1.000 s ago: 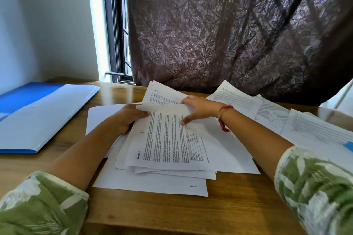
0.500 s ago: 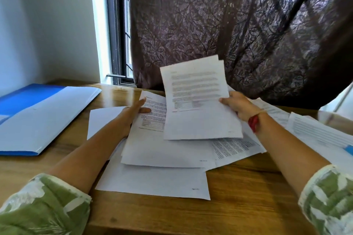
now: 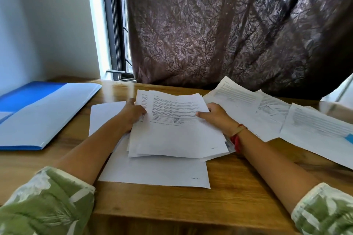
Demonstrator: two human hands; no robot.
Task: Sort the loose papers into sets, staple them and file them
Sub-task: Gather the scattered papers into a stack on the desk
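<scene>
**Stack** (image 3: 177, 135): printed pages, centre of tabletop (image 3: 238, 196), face up, edges uneven and fanned at the near end. Laid over a bottom sheet (image 3: 152, 173). Lifted or resting: cannot tell.

**Left hand** (image 3: 133, 112): closed round the stack's left edge, fingers tucked against the paper.

**Right hand** (image 3: 217, 118): pinching the stack's right edge, thumb on the top page, fingers beneath.

**Loose sheets** (image 3: 246, 101): overlapped to the right of the stack, just beside the right forearm, spread toward the tabletop's right side.

**Blank sheet** (image 3: 107, 114): left of the stack, partly under the left hand.

**Folder** (image 3: 47, 112): blue, flat at far left, well apart from the stack.

**Stapler**: none in view.

**Stage, judged**: gathering and squaring one set; stapling and filing not yet done.

**Risks, judged**:
- Lower pages slipping out on lifting, with the grip at the two side edges only and the pile fanned.
- Staple missing an inset page unless the edges are tapped flush first.
- Pages of different sets bound together unless the order is checked.
- Loose sheets swept aside by the right forearm.
- Bottom sheet dragged toward the near edge along with the stack.
</scene>
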